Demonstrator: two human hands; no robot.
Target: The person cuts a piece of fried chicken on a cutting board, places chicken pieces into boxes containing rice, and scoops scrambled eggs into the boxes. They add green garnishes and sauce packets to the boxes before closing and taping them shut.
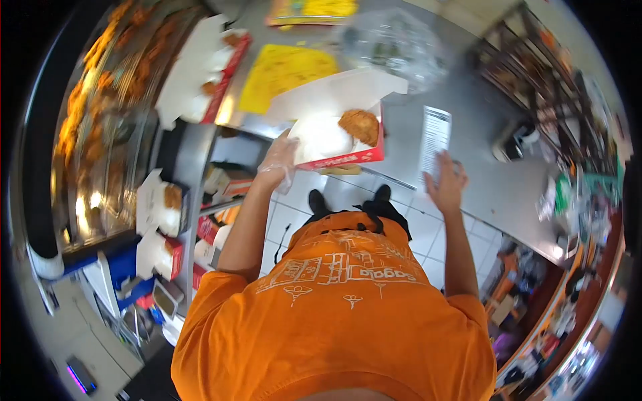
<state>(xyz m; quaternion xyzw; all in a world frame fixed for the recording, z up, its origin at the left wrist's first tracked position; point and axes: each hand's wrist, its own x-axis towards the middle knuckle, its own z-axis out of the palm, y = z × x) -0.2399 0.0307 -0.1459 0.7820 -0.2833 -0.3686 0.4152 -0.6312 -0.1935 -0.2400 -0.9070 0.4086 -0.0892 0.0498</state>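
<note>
In a clear plastic glove, my left hand [278, 160] grips the left end of a red and white cardboard food box [341, 159]. Its white lid stands raised at the back. Inside lie a white mound, perhaps wrapped rice, [322, 139] and a browned piece of fried chicken [360, 125]. My right hand [446, 180], bare, has its fingers spread over the steel counter, fingertips right at the lower end of a long printed receipt [435, 137].
Yellow printed paper [287, 77] and a clear plastic bag [394, 50] lie on the counter [481, 177]. At left is a glass case of fried food [100, 134], with more open food boxes [190, 80] beside it. A dark rack [535, 60] stands at back right.
</note>
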